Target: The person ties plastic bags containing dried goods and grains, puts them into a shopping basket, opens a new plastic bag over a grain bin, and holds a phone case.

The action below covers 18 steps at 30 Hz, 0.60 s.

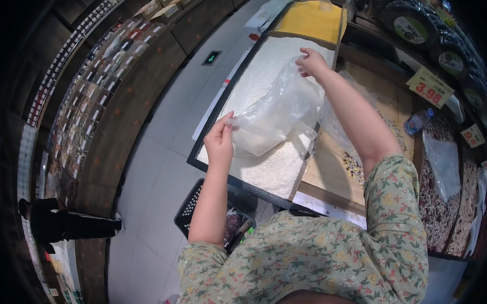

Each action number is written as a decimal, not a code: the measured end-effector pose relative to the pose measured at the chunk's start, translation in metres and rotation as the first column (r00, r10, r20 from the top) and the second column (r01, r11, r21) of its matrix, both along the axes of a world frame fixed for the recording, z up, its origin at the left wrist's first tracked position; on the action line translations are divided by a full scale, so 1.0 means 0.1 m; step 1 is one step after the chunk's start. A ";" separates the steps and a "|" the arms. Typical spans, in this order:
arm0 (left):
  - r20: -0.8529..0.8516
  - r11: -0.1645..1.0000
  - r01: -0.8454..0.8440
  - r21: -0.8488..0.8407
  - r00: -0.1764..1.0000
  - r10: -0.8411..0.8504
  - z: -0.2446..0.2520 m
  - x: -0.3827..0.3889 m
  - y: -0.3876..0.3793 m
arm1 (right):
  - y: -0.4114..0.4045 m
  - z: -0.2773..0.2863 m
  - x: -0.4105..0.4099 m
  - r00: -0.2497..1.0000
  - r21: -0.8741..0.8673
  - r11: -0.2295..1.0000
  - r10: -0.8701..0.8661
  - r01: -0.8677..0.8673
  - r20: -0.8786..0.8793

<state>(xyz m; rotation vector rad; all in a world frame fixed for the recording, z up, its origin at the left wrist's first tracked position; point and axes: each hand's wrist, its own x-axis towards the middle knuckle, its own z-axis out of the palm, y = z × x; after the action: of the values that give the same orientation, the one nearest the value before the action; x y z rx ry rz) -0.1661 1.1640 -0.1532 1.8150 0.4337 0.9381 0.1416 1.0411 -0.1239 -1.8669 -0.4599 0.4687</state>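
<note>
A clear plastic bag (280, 102) is spread between my two hands over a bin of white rice-like grain (264, 173). My left hand (220, 142) pinches the near left corner of the bag between thumb and fingers. At the far right side of its top edge, my right hand (313, 64) grips the film with fingers bent. The bag's lower part sags onto the grain. White grain shows through the film, but I cannot tell how much is inside the bag.
Beyond the bin lies yellow grain (309, 19) with a clear scoop (325, 3). To the right are a wooden compartment (332, 165) with scattered beans, a drink bottle (417, 122) and price signs (430, 87). A black basket (189, 206) stands on the floor; a person (65, 220) is at far left.
</note>
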 end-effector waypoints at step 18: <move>0.117 0.960 0.020 -0.279 0.993 0.014 -0.22 -0.22 0.15 | -0.21 -0.19 0.02 0.962 -0.188 0.964 -0.142 0.188 0.232</move>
<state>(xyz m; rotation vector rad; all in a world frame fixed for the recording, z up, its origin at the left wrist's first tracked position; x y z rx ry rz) -0.1886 1.1792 -0.1756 1.4951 0.4644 0.9269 0.1432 1.0197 -0.1433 -2.1521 -0.4058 0.2054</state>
